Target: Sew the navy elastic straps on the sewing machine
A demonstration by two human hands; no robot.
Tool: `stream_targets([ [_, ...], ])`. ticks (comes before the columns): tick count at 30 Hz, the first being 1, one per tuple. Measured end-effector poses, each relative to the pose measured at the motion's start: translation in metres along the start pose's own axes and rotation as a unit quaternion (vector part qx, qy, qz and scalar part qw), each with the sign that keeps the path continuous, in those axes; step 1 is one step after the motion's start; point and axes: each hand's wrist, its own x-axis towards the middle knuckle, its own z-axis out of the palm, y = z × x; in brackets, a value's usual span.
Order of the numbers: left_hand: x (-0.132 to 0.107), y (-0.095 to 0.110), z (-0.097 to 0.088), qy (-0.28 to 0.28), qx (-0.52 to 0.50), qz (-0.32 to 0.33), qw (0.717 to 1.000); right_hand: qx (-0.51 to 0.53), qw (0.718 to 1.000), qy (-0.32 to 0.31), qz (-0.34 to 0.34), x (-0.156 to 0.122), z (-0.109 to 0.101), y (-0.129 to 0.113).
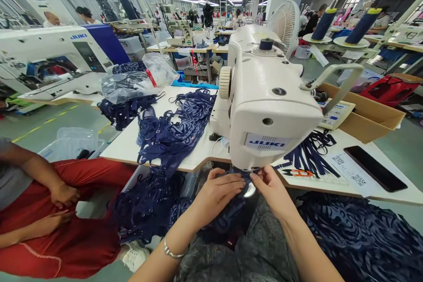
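Observation:
A navy lace garment (228,218) lies beneath the head of a white JUKI sewing machine (276,105) and drapes down toward my lap. My left hand (224,189) presses on the cloth from the left, its fingers stretched together over it and the thumb toward the machine. On the other side, my right hand (269,185) pinches the cloth's edge between thumb and fingers. Both hands are close together just below the machine head, which hides the needle and the stitching spot. A shiny round metal part (250,190) shows between my hands.
Navy garments (175,128) are piled left on the white table (124,141); more lace (363,229) hangs at lower right. Orange-handled thread snips (297,172), navy straps (312,154) and a phone (375,168) lie right. A person in red trousers (86,242) sits close left.

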Motion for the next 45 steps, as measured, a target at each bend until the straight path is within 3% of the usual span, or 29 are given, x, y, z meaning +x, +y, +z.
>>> stream_targets([
  [5, -0.002, -0.005, 0.003, -0.005, 0.007, -0.014, 1.0, 0.044, 0.999, 0.014, 0.009, -0.001, 0.005, -0.003],
  [14, 0.006, 0.011, -0.001, -0.007, 0.07, 0.012, 0.997, 0.134, 0.99, 0.012, 0.044, 0.0, 0.007, -0.004],
  [25, 0.01, 0.009, -0.007, -0.072, 0.115, 0.068, 0.988, 0.161, 0.985, 0.014, 0.062, 0.0, 0.004, 0.001],
  [30, 0.016, 0.011, -0.012, -0.1, 0.132, 0.068, 0.984, 0.089, 0.995, -0.004, 0.033, 0.002, -0.002, -0.002],
  [34, 0.014, 0.016, -0.011, -0.103, 0.165, 0.066, 0.979, -0.032, 0.999, 0.0, -0.038, 0.014, -0.015, -0.001],
  [40, 0.003, 0.025, 0.006, -0.057, 0.239, 0.028, 0.969, -0.164, 0.984, 0.008, -0.076, 0.036, -0.019, -0.007],
  [45, -0.001, 0.033, 0.019, -0.029, 0.283, -0.011, 0.959, -0.166, 0.981, 0.001, -0.103, 0.045, -0.008, -0.019],
])
